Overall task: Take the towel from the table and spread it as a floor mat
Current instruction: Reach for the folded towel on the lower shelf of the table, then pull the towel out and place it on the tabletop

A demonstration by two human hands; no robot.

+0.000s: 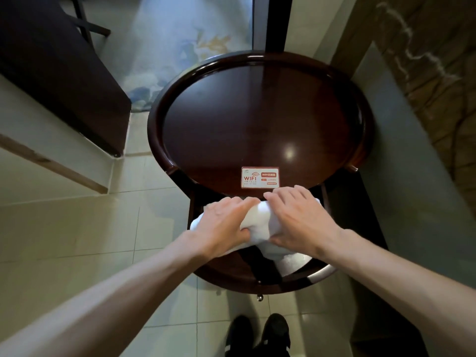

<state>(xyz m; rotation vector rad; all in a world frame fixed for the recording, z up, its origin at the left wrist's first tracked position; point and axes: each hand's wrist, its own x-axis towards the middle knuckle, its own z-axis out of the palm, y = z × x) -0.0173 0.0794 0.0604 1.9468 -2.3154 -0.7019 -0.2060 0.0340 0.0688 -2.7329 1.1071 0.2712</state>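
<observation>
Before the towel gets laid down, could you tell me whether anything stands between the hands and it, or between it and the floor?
Nothing visible does. Both the left hand and right hand already grip the towel on the table's lower shelf, and the tiled floor beside it shows no obstacle.

The towel point(257, 219) sits on the lower shelf point(231, 280), card point(259, 177) behind (on tabletop point(257, 112)).

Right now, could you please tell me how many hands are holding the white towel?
2. The left hand grips the left part of the bunched white cloth towel; the right hand grips its right part, at the near edge of the round dark wooden table.
</observation>
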